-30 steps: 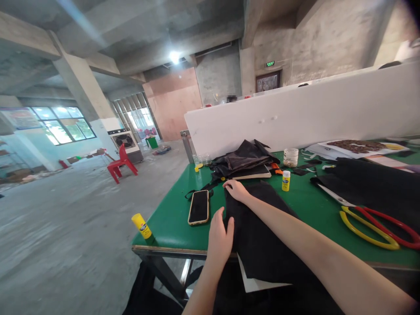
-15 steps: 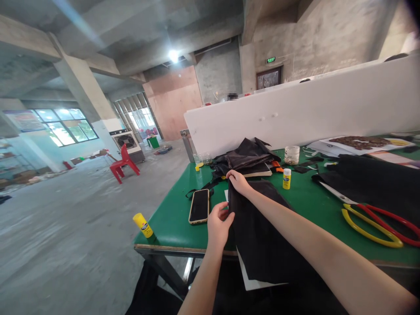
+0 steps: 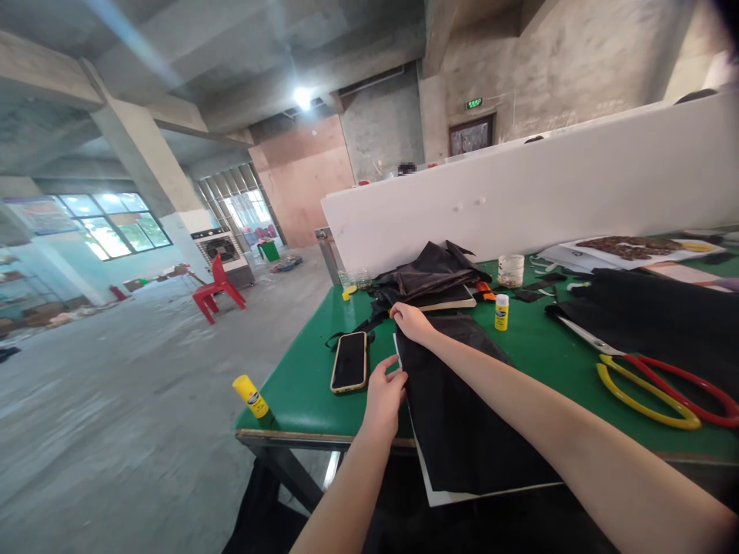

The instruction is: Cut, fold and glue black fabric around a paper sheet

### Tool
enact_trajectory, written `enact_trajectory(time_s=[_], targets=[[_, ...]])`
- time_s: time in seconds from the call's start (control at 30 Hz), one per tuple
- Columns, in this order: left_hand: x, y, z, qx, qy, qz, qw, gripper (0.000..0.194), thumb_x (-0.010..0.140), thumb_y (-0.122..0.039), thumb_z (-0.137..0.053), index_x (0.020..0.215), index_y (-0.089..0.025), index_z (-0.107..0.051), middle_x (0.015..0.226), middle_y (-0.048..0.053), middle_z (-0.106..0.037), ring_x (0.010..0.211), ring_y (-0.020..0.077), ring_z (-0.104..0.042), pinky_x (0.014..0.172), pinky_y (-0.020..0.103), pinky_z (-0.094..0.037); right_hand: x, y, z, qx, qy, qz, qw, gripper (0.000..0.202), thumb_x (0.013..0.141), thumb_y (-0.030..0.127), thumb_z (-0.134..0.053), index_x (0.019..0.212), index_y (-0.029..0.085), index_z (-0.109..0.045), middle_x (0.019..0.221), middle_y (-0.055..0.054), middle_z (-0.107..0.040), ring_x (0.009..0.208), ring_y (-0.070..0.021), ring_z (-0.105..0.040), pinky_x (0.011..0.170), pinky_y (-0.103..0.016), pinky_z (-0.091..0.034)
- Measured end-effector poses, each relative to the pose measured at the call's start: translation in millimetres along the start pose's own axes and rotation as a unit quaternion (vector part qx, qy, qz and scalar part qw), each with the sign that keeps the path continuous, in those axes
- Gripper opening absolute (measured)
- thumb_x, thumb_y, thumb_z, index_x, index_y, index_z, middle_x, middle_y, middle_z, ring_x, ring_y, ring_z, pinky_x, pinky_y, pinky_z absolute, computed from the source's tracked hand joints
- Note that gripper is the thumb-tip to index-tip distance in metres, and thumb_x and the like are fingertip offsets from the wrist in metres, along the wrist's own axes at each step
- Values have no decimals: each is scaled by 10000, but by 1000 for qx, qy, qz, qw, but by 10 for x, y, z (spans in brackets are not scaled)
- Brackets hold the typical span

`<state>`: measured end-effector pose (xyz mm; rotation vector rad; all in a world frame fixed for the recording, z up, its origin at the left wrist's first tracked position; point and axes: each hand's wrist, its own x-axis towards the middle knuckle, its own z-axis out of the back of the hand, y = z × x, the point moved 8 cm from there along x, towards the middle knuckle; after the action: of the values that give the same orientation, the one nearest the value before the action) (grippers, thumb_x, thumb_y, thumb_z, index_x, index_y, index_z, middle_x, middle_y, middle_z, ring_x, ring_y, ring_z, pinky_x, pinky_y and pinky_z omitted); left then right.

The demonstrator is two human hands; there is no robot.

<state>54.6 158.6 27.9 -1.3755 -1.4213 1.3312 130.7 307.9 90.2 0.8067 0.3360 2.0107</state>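
Observation:
A black cloth (image 3: pixel 462 415) lies over a white board (image 3: pixel 427 485), whose left and lower edges show from beneath it. The board juts past the front edge of the green table. At the far left corner, my right hand (image 3: pixel 411 322) pinches the cloth, its fingertips partly hidden. Lower on the same left edge, my left hand (image 3: pixel 383 396) has its thumb and fingers closed at the border of cloth and board. Just left of my hands lies a phone (image 3: pixel 349 362) in a pale case.
The green table (image 3: pixel 305 385) bears a yellow glue stick (image 3: pixel 251 396) at its left corner and another glue stick (image 3: pixel 501 314) behind the cloth. Large scissors (image 3: pixel 647 385) with red and yellow handles lie right. Black fabric scraps (image 3: pixel 433 269) pile before a white partition (image 3: pixel 519 192).
My left thumb has closed in on the cloth's edge. The cloth's left border has shifted slightly right, so more of the white board shows along the left and bottom.

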Motion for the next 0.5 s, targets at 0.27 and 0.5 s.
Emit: enact_trajectory(time_s=[0.27,0.5], targets=[[13,-45,-2,77,6,-16,997,499,782,-168,-521,1265,-131,-400,900,82,-668,697,137,-629,592,222,-467,14,-76,-279,-82,96,-49,991,288,881,334,-501,1107,158,-539,1103,-72,-561,931,-174,-567,797,-382,-489],[70,-122,15,154,2,-63,986,558,792,-171,-540,1321,-164,-363,935,74,-656,794,160,-620,726,264,-469,-27,-107,-365,-121,133,-80,980,297,881,334,-502,1118,157,-532,1104,-73,-559,927,-174,-568,787,-379,-494]])
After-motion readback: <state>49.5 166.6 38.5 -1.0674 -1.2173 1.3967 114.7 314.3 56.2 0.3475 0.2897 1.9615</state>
